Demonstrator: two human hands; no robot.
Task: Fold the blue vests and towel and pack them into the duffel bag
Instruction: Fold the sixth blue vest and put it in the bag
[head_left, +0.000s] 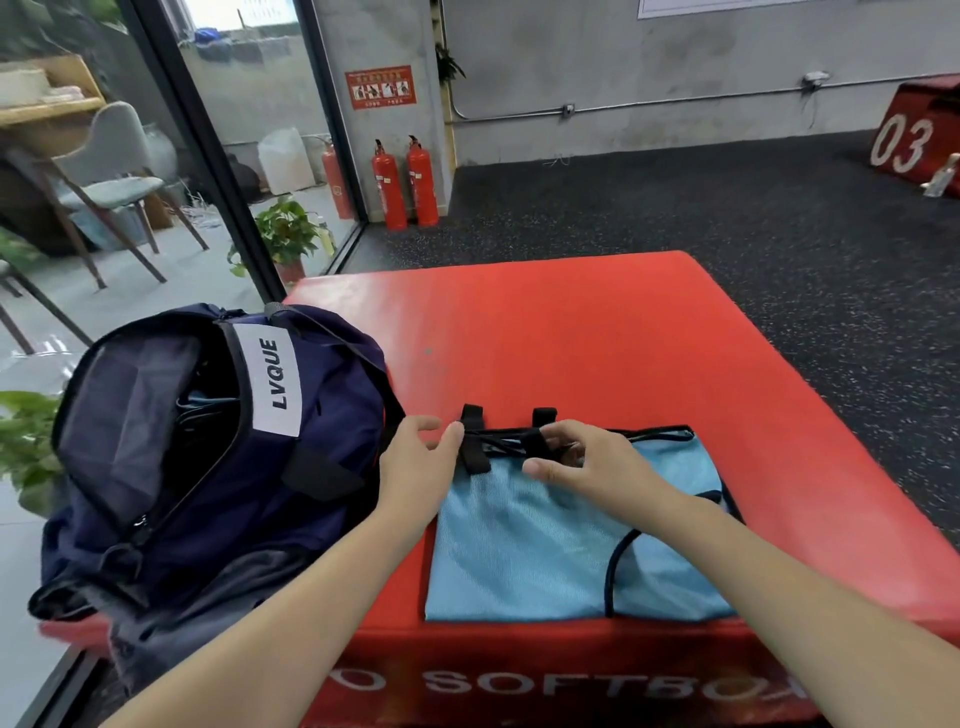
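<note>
A light blue mesh vest (545, 551) with black trim and black straps lies flat on the red soft box (571, 338), near its front edge. My left hand (415, 467) rests at the vest's far left corner, fingers extended toward a black strap. My right hand (587, 462) hovers over the vest's top edge with fingers curled around the black strap ends. The navy duffel bag (218, 447), marked LVQUE, stands unzipped at the left of the box; blue fabric shows inside its opening.
Dark speckled rubber floor surrounds the box on the right and behind. Two red fire extinguishers (405, 182) stand by the back wall. A glass partition and potted plant (285, 234) are at the left. Another red box marked 03 (919, 135) is far right.
</note>
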